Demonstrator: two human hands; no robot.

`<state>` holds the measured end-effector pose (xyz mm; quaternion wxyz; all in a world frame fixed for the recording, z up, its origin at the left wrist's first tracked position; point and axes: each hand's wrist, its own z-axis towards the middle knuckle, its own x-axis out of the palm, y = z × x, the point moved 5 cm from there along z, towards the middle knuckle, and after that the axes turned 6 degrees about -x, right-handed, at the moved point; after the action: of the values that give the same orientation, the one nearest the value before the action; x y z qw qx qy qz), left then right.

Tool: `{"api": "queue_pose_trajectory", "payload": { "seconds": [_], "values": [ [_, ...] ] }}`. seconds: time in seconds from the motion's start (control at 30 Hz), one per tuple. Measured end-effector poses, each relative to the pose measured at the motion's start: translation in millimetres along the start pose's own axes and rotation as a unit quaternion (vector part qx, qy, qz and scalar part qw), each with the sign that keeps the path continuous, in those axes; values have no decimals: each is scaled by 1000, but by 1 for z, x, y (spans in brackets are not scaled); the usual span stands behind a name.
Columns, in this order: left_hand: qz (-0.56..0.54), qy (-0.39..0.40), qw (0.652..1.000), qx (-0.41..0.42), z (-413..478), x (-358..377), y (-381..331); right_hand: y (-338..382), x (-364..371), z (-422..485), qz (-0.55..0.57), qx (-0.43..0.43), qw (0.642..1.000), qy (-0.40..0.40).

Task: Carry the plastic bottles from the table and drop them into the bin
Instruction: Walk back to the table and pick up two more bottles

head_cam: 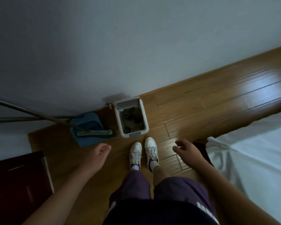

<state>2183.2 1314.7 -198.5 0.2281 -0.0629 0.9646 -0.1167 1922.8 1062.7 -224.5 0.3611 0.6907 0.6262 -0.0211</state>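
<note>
A white rectangular bin [145, 117] stands on the wooden floor against the wall, straight ahead of my white shoes [143, 153]. Its lid is up, and dark and clear items lie inside it, possibly plastic bottles [133, 116]; the dim light hides detail. My left hand [100, 154] hangs low to the left of the bin with its fingers loosely curled and nothing in it. To the right, my right hand [184, 147] has its fingers spread and holds nothing. No table is in view.
A blue dustpan [86, 127] and a broom [94, 132] with long handles lean against the wall left of the bin. A dark red cabinet [18, 181] is at the lower left. A bed with white sheets [253, 151] fills the right side.
</note>
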Motion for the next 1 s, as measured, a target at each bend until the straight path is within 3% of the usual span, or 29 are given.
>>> {"api": "queue_pose_trajectory", "payload": {
  "seconds": [0.27, 0.53, 0.73, 0.87, 1.0],
  "values": [
    [4, -11, 994, 112, -72, -3, -68, -27, -52, -135, 141, 34, 982, -119],
    [39, 16, 983, 179, -82, 30, -145, -110, -60, -202, 307, 124, 911, -246],
    [104, 24, 977, 186, -67, 55, -204, -155, -79, -206, 338, 165, 892, -250],
    [81, 3, 979, 187, -55, 66, -238, -159, -120, -175, 337, 149, 904, -219],
    [72, 0, 982, 172, -50, 75, -277, -150, -191, -145, 343, 109, 902, -240]
  ]
}}
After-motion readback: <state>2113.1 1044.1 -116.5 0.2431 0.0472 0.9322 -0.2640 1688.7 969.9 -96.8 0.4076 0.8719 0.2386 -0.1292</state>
